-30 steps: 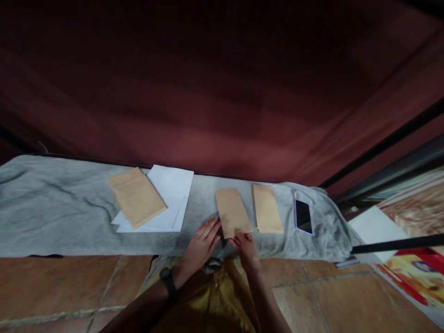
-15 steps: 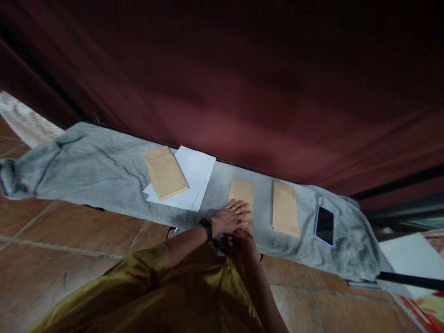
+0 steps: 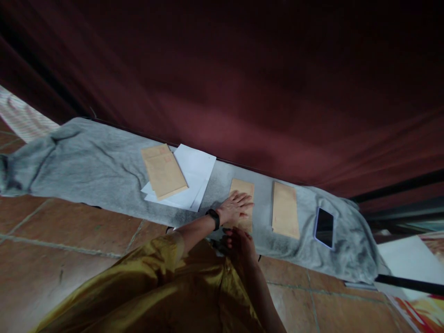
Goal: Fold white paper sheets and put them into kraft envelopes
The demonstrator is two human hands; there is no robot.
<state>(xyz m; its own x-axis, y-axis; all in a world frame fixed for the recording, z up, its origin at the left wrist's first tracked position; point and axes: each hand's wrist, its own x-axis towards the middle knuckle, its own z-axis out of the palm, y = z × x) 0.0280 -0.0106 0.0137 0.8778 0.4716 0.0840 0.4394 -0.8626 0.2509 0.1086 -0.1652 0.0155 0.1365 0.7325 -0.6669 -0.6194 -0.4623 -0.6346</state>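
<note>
A brown paper envelope [image 3: 243, 185] lies on a grey cloth in front of me. My left hand [image 3: 237, 206], with a dark band on its wrist, rests flat over its middle, fingers spread. Close to the envelope's near end is my right hand [image 3: 242, 244], its fingers loosely bent and apart, with nothing visible in them. To the right lies what looks like a stack of brown envelopes [image 3: 285, 209]. More brown envelopes [image 3: 164, 171] overlap white paper sheets [image 3: 196, 169] on the left.
The grey cloth [image 3: 90, 162] covers a long, narrow surface. A phone [image 3: 325, 226] lies near its right end. Behind hangs a dark red curtain [image 3: 225, 106]. Below is a tiled floor [image 3: 79, 231], and a white board-like item [image 3: 409, 259] sits at far right.
My left hand has slid slightly up and right over the envelope. My right hand has drawn slightly down, away from the left, and its fingers have loosened.
</note>
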